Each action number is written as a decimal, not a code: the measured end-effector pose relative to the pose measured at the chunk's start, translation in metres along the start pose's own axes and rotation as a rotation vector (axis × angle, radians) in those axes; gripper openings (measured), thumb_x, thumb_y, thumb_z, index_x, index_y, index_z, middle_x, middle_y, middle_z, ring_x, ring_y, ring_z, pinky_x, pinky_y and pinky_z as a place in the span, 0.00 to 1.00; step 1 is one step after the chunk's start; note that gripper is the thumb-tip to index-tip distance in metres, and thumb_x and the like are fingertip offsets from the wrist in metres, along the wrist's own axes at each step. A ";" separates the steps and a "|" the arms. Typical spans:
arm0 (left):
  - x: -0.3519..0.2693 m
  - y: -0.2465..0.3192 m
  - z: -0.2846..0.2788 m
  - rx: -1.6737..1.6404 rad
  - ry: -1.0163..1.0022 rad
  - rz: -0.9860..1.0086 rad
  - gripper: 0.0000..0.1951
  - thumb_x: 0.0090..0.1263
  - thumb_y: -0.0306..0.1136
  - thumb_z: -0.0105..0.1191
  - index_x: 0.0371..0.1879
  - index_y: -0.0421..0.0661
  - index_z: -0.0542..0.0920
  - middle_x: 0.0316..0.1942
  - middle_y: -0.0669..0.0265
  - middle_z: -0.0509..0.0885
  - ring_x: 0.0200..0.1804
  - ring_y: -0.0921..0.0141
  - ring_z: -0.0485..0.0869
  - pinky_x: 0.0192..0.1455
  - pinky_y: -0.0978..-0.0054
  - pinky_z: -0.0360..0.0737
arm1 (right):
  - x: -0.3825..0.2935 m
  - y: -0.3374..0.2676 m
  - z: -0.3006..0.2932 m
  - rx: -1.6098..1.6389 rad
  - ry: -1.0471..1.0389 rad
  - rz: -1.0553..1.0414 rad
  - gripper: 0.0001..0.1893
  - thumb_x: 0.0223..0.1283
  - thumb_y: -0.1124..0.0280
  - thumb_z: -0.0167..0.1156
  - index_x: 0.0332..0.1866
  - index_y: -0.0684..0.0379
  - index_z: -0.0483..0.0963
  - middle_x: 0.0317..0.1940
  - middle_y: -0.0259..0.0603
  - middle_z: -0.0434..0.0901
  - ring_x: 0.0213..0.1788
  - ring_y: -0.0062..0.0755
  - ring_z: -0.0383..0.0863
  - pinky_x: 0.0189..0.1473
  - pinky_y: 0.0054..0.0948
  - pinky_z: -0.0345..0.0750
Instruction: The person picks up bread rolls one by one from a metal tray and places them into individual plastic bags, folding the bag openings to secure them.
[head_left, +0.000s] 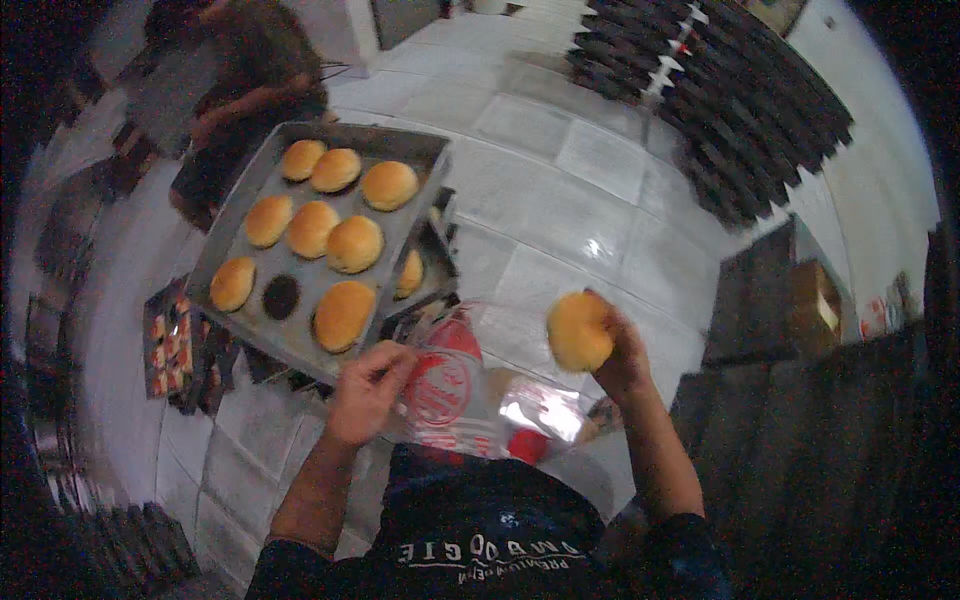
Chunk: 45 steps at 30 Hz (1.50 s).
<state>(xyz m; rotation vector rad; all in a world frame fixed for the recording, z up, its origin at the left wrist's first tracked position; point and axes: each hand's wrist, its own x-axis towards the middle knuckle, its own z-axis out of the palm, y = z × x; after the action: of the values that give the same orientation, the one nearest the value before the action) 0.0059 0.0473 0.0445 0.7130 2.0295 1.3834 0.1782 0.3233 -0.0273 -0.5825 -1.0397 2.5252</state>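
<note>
My right hand (624, 352) grips a golden-brown bun (579, 331) in mid-air, over the tiled floor. With its fingertips my left hand (371, 394) pinches the edge of a clear plastic bag (442, 390) that has red printing on it. The bag hangs in front of my dark shirt, and a shiny clear part (546, 409) spreads towards my right arm. Just beyond my left hand is a metal baking tray (225, 214) with several round buns. The nearest bun (345, 316) lies close to the left hand, beside a dark round spot (283, 296) on the tray.
Under the tray's right side another tray shows, with a bun (409, 274) on it. To the left is a tray (171, 349) of small red-and-pale items. A person (255, 82) stands behind the tray. Dark stacked racks (712, 105) stand at the far right, near a cardboard box (816, 304).
</note>
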 end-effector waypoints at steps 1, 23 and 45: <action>0.009 -0.009 0.016 0.022 -0.114 0.094 0.10 0.67 0.27 0.48 0.43 0.36 0.78 0.44 0.62 0.78 0.48 0.71 0.76 0.52 0.76 0.71 | -0.006 -0.006 -0.004 0.065 0.028 -0.075 0.31 0.60 0.55 0.53 0.65 0.59 0.58 0.60 0.46 0.66 0.60 0.44 0.69 0.60 0.43 0.69; 0.033 -0.003 0.131 -0.764 -0.580 -0.094 0.31 0.70 0.48 0.45 0.63 0.40 0.56 0.58 0.58 0.69 0.57 0.66 0.74 0.63 0.67 0.68 | -0.056 -0.044 0.040 -1.066 0.048 -0.842 0.07 0.55 0.76 0.61 0.39 0.62 0.78 0.37 0.39 0.73 0.46 0.27 0.73 0.44 0.26 0.75; 0.063 0.057 0.094 -0.197 -0.081 0.538 0.11 0.68 0.32 0.49 0.45 0.45 0.82 0.58 0.59 0.74 0.66 0.61 0.62 0.68 0.63 0.55 | -0.024 -0.073 0.079 -1.118 -0.189 -0.710 0.03 0.48 0.78 0.63 0.30 0.62 0.77 0.42 0.42 0.74 0.50 0.35 0.73 0.53 0.30 0.69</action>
<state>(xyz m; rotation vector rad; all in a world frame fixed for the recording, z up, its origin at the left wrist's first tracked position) 0.0359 0.1693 0.0601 1.2625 1.6702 1.7831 0.1710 0.3150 0.0823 -0.1398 -2.2191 1.2522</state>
